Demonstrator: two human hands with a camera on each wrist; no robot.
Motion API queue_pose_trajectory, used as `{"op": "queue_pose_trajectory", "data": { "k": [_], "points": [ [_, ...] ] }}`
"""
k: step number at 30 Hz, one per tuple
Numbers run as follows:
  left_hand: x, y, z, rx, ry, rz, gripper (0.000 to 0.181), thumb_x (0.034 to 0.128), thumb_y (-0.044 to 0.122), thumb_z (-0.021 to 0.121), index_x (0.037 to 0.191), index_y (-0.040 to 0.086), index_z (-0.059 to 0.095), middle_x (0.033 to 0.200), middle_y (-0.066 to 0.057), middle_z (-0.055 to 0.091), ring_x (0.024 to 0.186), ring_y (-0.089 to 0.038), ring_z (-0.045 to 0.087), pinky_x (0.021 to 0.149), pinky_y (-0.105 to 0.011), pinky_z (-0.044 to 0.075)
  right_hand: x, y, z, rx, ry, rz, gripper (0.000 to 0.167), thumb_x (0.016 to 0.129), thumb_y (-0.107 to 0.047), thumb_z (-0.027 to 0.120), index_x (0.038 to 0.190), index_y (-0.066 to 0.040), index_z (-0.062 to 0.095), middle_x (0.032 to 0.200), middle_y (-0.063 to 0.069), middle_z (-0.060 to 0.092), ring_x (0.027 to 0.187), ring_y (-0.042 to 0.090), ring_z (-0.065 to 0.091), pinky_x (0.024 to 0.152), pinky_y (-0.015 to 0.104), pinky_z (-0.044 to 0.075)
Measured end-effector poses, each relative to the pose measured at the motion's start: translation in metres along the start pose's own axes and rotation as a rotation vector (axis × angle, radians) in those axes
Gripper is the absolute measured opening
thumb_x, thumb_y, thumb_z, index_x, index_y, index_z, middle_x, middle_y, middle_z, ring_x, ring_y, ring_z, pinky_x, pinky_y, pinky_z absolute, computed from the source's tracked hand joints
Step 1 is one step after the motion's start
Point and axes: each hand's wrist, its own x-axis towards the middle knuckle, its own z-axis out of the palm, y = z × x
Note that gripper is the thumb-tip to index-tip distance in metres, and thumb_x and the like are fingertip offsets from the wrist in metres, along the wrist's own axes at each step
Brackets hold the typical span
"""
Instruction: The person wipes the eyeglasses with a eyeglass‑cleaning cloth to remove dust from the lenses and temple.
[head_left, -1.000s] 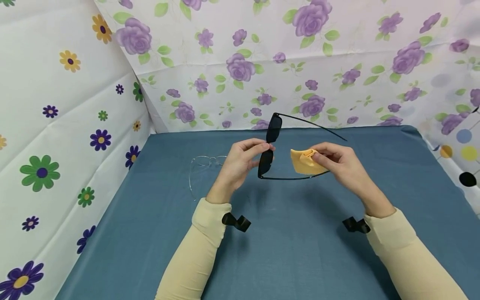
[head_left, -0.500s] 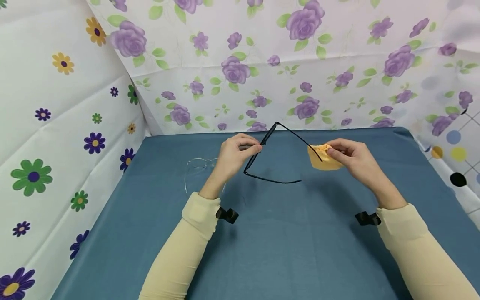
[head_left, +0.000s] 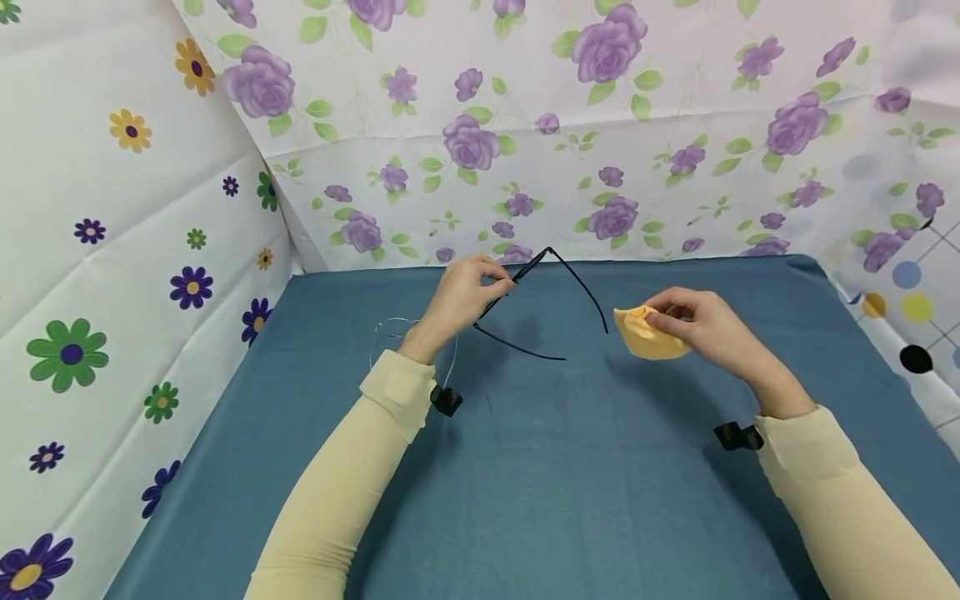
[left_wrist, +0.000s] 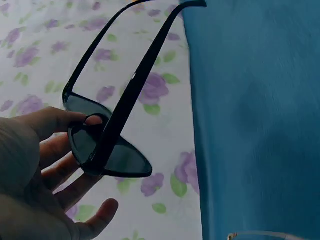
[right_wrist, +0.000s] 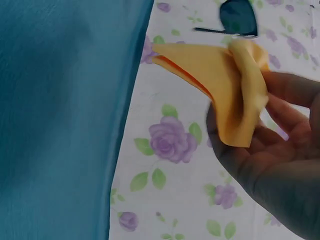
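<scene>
My left hand [head_left: 467, 298] pinches a pair of black sunglasses [left_wrist: 131, 100] near the middle of the frame, in the air above the blue cloth. Both temples are unfolded and point right in the head view. In the left wrist view the dark lenses show beside my fingers. Off to the right, my right hand [head_left: 701, 327] pinches a folded yellow cleaning cloth [head_left: 647, 335] between thumb and fingers, apart from the sunglasses. The right wrist view shows the cloth [right_wrist: 225, 85] bunched at the grip, its loose corner hanging free.
A pair of thin clear-framed eyeglasses [head_left: 453, 362] lies on the blue tablecloth [head_left: 555, 500], partly hidden behind my left wrist. A floral curtain [head_left: 472, 142] rises behind the table's far edge, and another flowered sheet [head_left: 112, 275] hangs along the left side.
My left hand has moved left with the sunglasses and turned them until the lenses stand nearly edge-on. My right hand has drawn to the right with the yellow cleaning cloth, away from the sunglasses.
</scene>
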Motion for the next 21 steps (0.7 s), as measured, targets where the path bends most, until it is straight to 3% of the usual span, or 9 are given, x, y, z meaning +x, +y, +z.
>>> {"op": "queue_pose_trajectory", "data": {
  "k": [6, 10, 14, 17, 21],
  "points": [
    [0.018, -0.01, 0.0, 0.026, -0.206, 0.006, 0.019, 0.1051, 0.018, 0.065, 0.103, 0.008, 0.082, 0.12, -0.008, 0.069, 0.116, -0.025, 0.061, 0.097, -0.041, 0.052, -0.002, -0.006, 0.007, 0.049, -0.231, -0.041, 0.021, 0.106, -0.018, 0.064, 0.12, -0.008, 0.074, 0.102, 0.007, 0.071, 0.079, 0.02, 0.062, 0.066, 0.03, 0.053],
    [0.027, -0.014, 0.003, 0.067, -0.331, -0.009, 0.02, 0.1065, 0.016, 0.063, 0.105, 0.008, 0.082, 0.118, -0.008, 0.069, 0.11, -0.025, 0.063, 0.096, -0.045, 0.051, -0.003, -0.009, 0.014, 0.102, -0.31, -0.043, 0.017, 0.105, -0.017, 0.065, 0.115, -0.01, 0.076, 0.1, 0.008, 0.071, 0.078, 0.022, 0.063, 0.068, 0.031, 0.054],
    [0.035, -0.017, 0.008, 0.163, -0.405, -0.021, 0.021, 0.1073, 0.019, 0.062, 0.108, 0.011, 0.081, 0.121, -0.005, 0.068, 0.117, -0.025, 0.061, 0.115, -0.06, 0.034, -0.002, -0.01, 0.019, 0.152, -0.376, -0.044, 0.015, 0.105, -0.018, 0.065, 0.113, -0.012, 0.076, 0.102, 0.009, 0.071, 0.081, 0.024, 0.064, 0.072, 0.032, 0.055],
    [0.041, -0.016, 0.012, 0.234, -0.451, -0.004, 0.022, 0.1075, 0.021, 0.061, 0.11, 0.012, 0.082, 0.122, -0.004, 0.069, 0.118, -0.024, 0.061, 0.119, -0.066, 0.022, -0.002, -0.012, 0.025, 0.202, -0.464, -0.061, 0.016, 0.106, -0.018, 0.064, 0.114, -0.011, 0.075, 0.103, 0.011, 0.071, 0.083, 0.025, 0.065, 0.074, 0.034, 0.056],
    [0.048, -0.01, 0.015, 0.312, -0.496, 0.012, 0.022, 0.107, 0.021, 0.062, 0.11, 0.013, 0.082, 0.119, -0.002, 0.072, 0.11, -0.022, 0.063, 0.118, -0.066, 0.021, -0.002, -0.016, 0.038, 0.268, -0.564, -0.104, 0.016, 0.105, -0.014, 0.064, 0.114, -0.008, 0.075, 0.101, 0.012, 0.072, 0.079, 0.023, 0.065, 0.073, 0.033, 0.057]
  ]
}}
